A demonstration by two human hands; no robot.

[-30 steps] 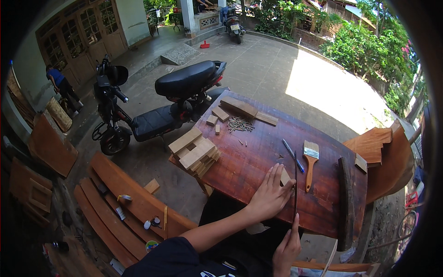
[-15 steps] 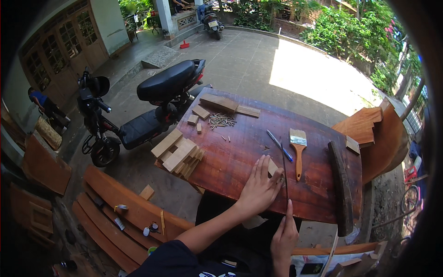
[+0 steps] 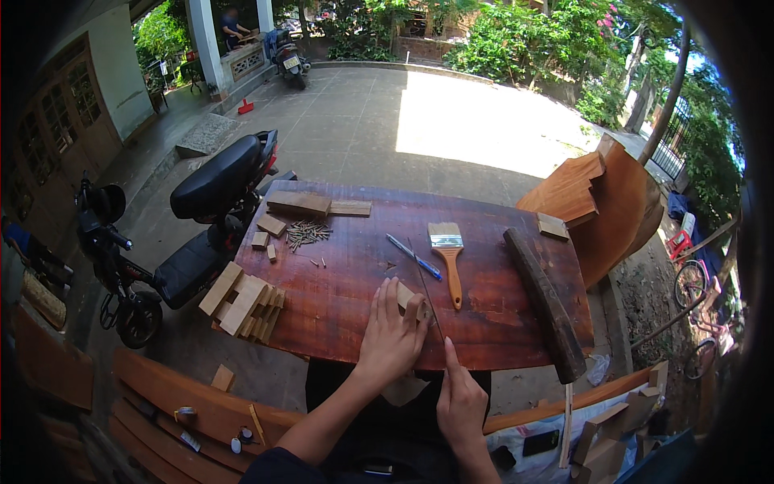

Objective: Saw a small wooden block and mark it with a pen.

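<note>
My left hand [image 3: 389, 331] presses a small light wood block [image 3: 405, 297] down on the reddish-brown table [image 3: 339, 274] near its front edge, its fingers closed around the block. My right hand [image 3: 462, 403] grips the near end of a long, thin, dark tool [image 3: 430, 295], perhaps a file, with the index finger stretched along it. The tool's handle is hidden in my palm. It lies along the block's right side, close to my left fingertips; whether it touches the wood I cannot tell. Just beyond are a blue pen [image 3: 415, 258] and a flat paintbrush [image 3: 448, 262].
Wood pieces [image 3: 246, 300] are stacked at the table's left corner, with small pegs [image 3: 306, 234] behind them. A dark wooden bar [image 3: 544, 302] lies along the right side. A motorbike [image 3: 201, 218] stands at the left, and curved planks [image 3: 193, 395] lie below it.
The view has swung right, so the scene sits farther left in the picture. The thin tool now slants more, its far end leaning left. Both hands keep their holds.
</note>
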